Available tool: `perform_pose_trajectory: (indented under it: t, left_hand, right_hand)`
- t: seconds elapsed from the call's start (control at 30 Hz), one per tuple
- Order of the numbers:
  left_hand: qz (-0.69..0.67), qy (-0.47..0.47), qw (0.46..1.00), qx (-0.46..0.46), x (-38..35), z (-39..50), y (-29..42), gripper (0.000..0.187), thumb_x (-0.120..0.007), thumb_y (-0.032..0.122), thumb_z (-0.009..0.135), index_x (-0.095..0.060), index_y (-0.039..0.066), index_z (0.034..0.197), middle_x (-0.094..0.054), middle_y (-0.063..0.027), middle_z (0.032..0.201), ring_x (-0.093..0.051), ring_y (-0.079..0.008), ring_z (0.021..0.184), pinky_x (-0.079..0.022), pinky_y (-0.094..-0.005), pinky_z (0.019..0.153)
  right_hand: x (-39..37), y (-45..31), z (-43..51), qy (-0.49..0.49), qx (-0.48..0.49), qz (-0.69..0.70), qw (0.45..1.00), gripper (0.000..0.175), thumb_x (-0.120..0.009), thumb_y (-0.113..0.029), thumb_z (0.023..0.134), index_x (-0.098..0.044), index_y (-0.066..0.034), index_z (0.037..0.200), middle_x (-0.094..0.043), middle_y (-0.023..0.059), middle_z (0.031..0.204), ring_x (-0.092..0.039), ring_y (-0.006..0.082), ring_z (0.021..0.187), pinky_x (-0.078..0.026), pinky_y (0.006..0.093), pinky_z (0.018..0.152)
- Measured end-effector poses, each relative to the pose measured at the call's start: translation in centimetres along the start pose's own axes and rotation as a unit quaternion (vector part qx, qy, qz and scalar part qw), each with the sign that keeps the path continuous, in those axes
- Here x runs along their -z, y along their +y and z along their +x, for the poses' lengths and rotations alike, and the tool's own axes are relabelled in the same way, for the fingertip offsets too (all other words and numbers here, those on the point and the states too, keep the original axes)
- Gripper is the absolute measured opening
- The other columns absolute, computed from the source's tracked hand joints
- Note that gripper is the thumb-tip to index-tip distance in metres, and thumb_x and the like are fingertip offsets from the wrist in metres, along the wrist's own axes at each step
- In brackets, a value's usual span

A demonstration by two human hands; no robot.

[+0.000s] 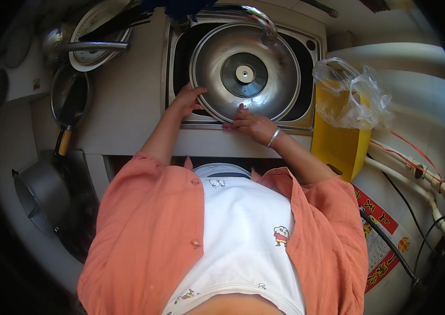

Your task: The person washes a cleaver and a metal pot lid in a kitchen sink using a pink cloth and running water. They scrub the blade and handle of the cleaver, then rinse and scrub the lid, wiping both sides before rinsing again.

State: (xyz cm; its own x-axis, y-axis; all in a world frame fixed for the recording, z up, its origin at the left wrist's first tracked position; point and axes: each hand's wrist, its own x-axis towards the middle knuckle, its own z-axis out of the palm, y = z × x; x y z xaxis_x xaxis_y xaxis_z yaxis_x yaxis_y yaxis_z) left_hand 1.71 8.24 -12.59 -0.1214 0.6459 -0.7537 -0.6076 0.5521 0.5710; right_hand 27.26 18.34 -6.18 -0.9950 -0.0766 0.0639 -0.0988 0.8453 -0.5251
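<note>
A round stainless-steel pan lid [210, 51], with a glass centre and a round knob, is held over the metal sink [307, 122], under the curved faucet [260, 17]. My left hand [188, 99] grips the lid's lower left rim, thumb on top. At the lower rim, my right hand [254, 125] holds a small pink cloth [228, 126] that shows below the rim and by the fingertips. A silver bracelet is on the right wrist. The sink's inside is mostly hidden beneath the lid.
Right of the sink stand a yellow container [334, 145] and a clear plastic bag [354, 94]. To the left are stacked bowls [79, 59] with a ladle, a frying pan [63, 92], and a metal pot [45, 193] on the stove. Pipes run at the right.
</note>
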Motion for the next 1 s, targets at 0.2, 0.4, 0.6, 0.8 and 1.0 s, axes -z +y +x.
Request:
perform_pose_trajectory:
  t: [0.2, 0.4, 0.6, 0.8, 1.0]
  left_hand:
    - [0.031, 0.018, 0.999, -0.001, 0.1, 0.1, 0.1, 0.039, -0.060, 0.012, 0.084, -0.047, 0.010, 0.121, -0.062, -0.0083, 0.101, -0.066, -0.0211, 0.084, -0.058, -0.0380, 0.066]
    - [0.038, 0.031, 0.999, -0.019, -0.6, -0.2, -0.2, 0.036, -0.059, 0.011, 0.084, -0.048, 0.009, 0.119, -0.063, -0.0076, 0.093, -0.065, -0.0180, 0.073, -0.056, -0.0317, 0.053]
    - [0.043, 0.009, 0.999, -0.021, 0.0, 0.3, -0.4, 0.040, -0.057, 0.011, 0.087, -0.044, 0.011, 0.124, -0.060, -0.0089, 0.108, -0.064, -0.0212, 0.090, -0.058, -0.0359, 0.065]
    - [0.032, 0.019, 0.999, -0.020, 0.1, -0.2, -0.4, 0.044, -0.058, 0.012, 0.084, -0.045, 0.012, 0.126, -0.060, -0.0071, 0.107, -0.063, -0.0199, 0.089, -0.056, -0.0357, 0.065]
    - [0.017, 0.006, 0.999, -0.034, 0.9, 0.9, -1.5, 0.042, -0.058, 0.010, 0.083, -0.046, 0.011, 0.124, -0.061, -0.0076, 0.105, -0.064, -0.0209, 0.087, -0.056, -0.0362, 0.064]
  right_hand:
    - [1.9, 1.7, -4.8, -0.021, 0.000, -0.043, 0.999, 0.025, -0.055, -0.010, 0.078, -0.069, -0.0142, 0.097, -0.064, 0.0007, 0.108, -0.056, 0.0206, 0.110, -0.049, 0.0300, 0.089]
    - [5.4, 5.1, -9.8, -0.020, -0.111, -0.082, 0.990, 0.026, -0.056, -0.005, 0.077, -0.070, -0.0150, 0.097, -0.065, 0.0047, 0.103, -0.059, 0.0239, 0.104, -0.049, 0.0321, 0.090]
    - [6.3, 7.2, -8.0, 0.177, -0.315, -0.036, 0.932, 0.040, -0.054, 0.007, 0.075, -0.065, -0.0119, 0.109, -0.064, 0.0084, 0.106, -0.058, 0.0273, 0.107, -0.046, 0.0361, 0.094]
    - [2.0, 6.1, -5.5, -0.034, -0.340, -0.201, 0.918, 0.038, -0.053, -0.009, 0.079, -0.058, -0.0029, 0.116, -0.062, 0.0166, 0.112, -0.059, 0.0341, 0.103, -0.044, 0.0457, 0.092]
    - [-6.7, 1.2, 3.4, 0.021, -0.334, 0.227, 0.914, 0.050, -0.049, -0.014, 0.086, -0.042, -0.0094, 0.135, -0.057, 0.0187, 0.123, -0.055, 0.0341, 0.113, -0.043, 0.0448, 0.094]
